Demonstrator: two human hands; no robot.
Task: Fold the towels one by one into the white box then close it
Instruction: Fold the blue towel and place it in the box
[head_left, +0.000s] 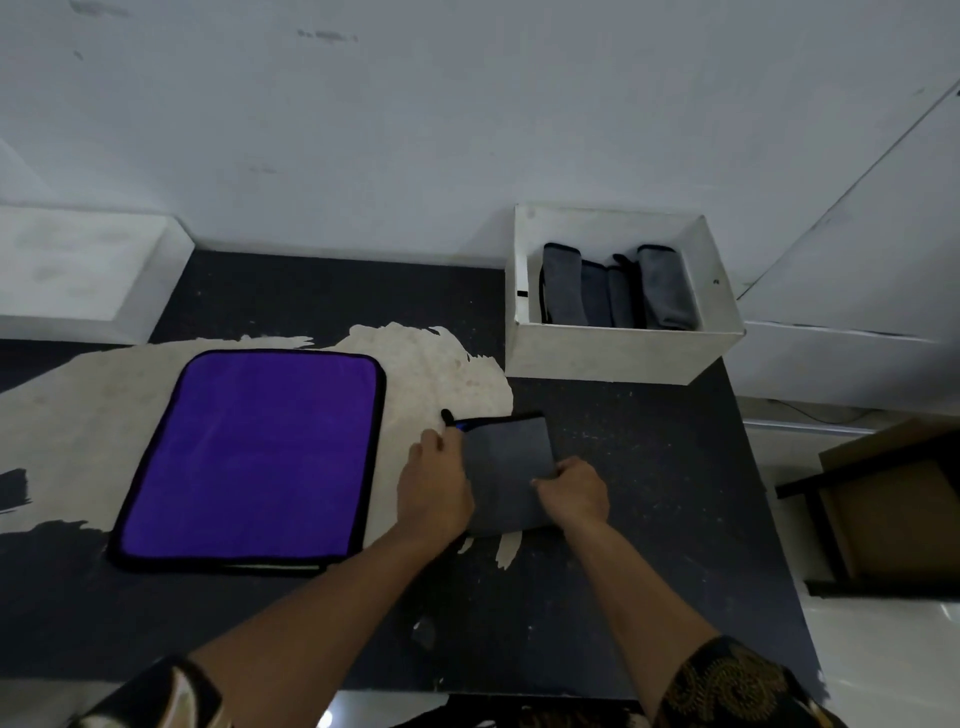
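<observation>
I am folding the grey towel (511, 457), which is lying on the dark counter (649, 493) just in front of the white box (618, 358). My left grip (434, 483) is curling round its left edge and my right grip (574, 491) is pinching its right edge, so both are clamped on the cloth. The towel is already looking like a small panel, so I am judging that one more fold is needed. Then it can go in beside the folded towels (618, 291) standing in the box. To do this well I am aiming to line up the black-trimmed edges, pull the cloth taut and press the crease flat, so the bundle comes out slim enough to fit. The purple towel (254, 457) is lying flat on the counter to my left, not yet folded.
</observation>
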